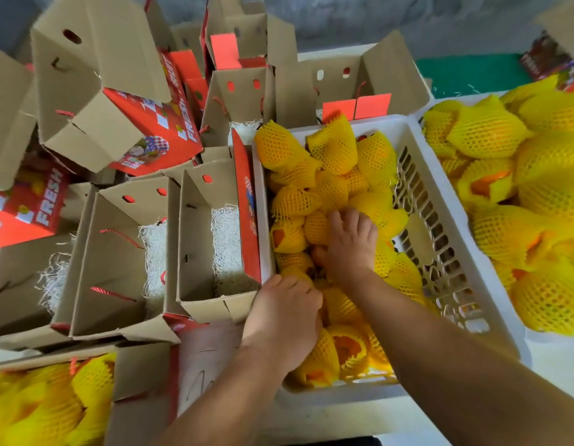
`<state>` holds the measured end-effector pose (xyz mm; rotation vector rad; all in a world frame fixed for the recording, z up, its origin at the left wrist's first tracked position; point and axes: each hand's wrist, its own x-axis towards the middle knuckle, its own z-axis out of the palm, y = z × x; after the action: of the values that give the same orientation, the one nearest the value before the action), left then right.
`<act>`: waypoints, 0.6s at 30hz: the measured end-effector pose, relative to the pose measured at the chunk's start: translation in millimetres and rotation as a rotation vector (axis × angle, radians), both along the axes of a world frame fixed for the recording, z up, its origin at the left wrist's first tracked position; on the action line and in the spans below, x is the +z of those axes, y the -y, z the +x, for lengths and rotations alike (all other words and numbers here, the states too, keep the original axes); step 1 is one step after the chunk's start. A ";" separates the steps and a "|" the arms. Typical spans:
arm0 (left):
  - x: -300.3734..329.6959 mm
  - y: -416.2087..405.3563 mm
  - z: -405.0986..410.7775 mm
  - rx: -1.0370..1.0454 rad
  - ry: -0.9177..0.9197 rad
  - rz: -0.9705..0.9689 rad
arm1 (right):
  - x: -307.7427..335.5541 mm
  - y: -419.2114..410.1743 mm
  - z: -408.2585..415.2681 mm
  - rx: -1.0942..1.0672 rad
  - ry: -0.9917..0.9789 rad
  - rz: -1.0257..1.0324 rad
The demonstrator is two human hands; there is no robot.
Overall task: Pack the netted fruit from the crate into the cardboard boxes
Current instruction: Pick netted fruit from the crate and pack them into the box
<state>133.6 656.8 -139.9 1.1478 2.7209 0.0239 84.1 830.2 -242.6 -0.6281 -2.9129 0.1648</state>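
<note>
Both hands sunk in white crate (446, 201) among netted fruit (330, 149), at 4 o'clock of open cardboard boxes (214, 239); boxes kept close, probably for short transfers. Left hand (284, 312) curled down onto fruit at crate's 7 o'clock; grip likely, fingertips hidden. Right hand (351, 244) spread on fruit at centre, holding unclear. Filled box (53, 400) cut off at frame's 7 o'clock. Loose fruit pile (536, 194) lies at 3 o'clock.

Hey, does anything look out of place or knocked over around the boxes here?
Yes. At upper left, a red FRESH box lies tipped on its side atop other cartons, flaps splayed, unlike the upright open boxes lined with shredded paper beside the white crate. Nothing looks spilled; both hands are down among the netted fruit.
</note>
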 end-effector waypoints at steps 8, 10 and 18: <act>-4.8 -0.4 -0.3 -0.037 -0.052 -0.054 | 12.2 10.5 -11.5 0.066 0.139 -0.099; -7.7 0.7 -0.6 -0.044 -0.061 -0.017 | 28.4 13.8 -10.6 0.026 0.145 -0.213; -11.7 14.7 8.0 0.164 0.213 0.888 | 119.4 21.0 80.0 -0.239 -0.215 -1.443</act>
<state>141.6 642.1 -151.5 0.9763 2.6122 1.3941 164.0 809.2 -123.3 -0.9517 -2.0220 2.1465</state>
